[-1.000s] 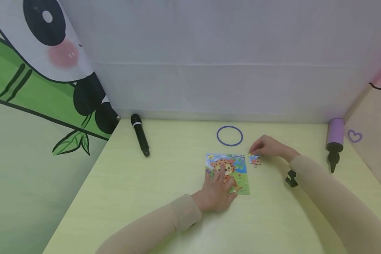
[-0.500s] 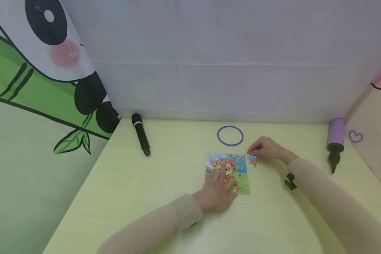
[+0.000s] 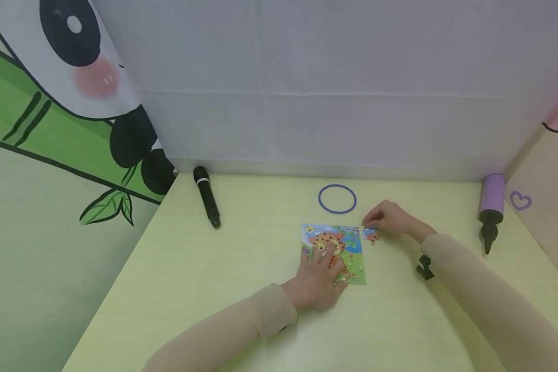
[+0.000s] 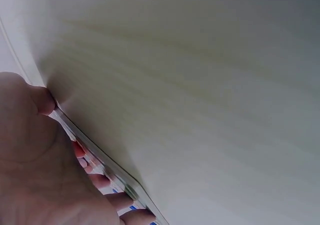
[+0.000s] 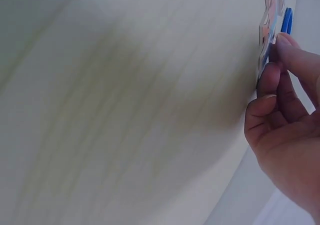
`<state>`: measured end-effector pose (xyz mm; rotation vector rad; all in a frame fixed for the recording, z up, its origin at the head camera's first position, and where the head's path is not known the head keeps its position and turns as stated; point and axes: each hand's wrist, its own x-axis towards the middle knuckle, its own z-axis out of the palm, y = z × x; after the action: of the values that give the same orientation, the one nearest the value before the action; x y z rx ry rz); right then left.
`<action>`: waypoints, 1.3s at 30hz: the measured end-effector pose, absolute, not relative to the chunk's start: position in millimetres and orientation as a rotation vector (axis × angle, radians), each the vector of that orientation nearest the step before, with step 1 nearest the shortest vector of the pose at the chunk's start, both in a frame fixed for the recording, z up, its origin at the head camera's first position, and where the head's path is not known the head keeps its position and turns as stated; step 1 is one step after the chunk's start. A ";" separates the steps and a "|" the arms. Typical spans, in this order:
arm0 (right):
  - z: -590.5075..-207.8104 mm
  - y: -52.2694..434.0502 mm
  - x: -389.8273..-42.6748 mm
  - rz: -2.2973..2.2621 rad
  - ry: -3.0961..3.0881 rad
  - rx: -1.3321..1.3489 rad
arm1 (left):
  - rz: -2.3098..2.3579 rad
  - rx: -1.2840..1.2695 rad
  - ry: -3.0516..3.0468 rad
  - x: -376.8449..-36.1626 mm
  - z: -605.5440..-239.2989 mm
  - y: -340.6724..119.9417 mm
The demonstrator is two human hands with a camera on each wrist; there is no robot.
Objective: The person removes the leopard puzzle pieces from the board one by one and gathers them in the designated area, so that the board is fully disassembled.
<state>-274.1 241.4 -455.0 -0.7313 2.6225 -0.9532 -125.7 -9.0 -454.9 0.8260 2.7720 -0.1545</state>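
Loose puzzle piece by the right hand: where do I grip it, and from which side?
Pinch the puzzle piece by its far edge, from the right hand side. It lies flat and thin on the table, and its left edge nearly meets the puzzle board, so probably tip it up first.

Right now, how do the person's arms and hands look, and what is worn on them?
Both arms wear long, close-fitting beige sleeves with a ribbed cuff at the wrist. The left hand and the right hand are bare: no gloves, rings or watch show.
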 end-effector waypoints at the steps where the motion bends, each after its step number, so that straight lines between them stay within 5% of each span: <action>1: -455.1 241.2 -273.9 -0.956 2.622 -0.729 | -0.151 0.828 2.771 -125.6 -454.9 -9.0; 39: -450.1 177.2 -263.3 -1.057 2.605 -0.851 | -0.167 0.937 2.839 -121.3 -456.1 -5.9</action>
<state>-263.3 177.2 -450.1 -0.8514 2.6055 -1.0571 -121.3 -5.9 -456.1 0.9370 2.8387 -0.1668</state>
